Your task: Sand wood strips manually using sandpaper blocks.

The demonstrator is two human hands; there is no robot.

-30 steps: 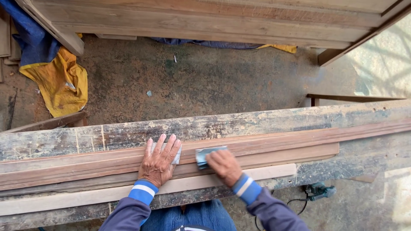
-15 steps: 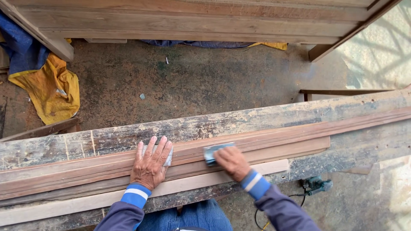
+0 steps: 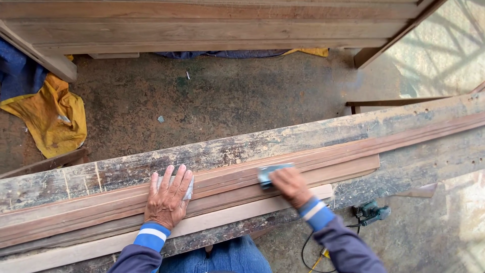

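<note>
Evidently sanding a long reddish moulded wooden strip (image 3: 242,184) on the weathered plank desk (image 3: 283,139)
Left hand (image 3: 167,198) lies flat, fingers spread, pinning the strip; right hand (image 3: 289,185) fingers pinch a folded grey sandpaper piece (image 3: 270,172) against its profiled face

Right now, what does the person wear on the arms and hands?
Both hands are bare, without gloves. The left hand and the right hand come out of long, dark bluish-grey sleeves. Each sleeve ends in a bright blue knitted cuff with one white stripe around it. No watch or ring can be seen.
</note>
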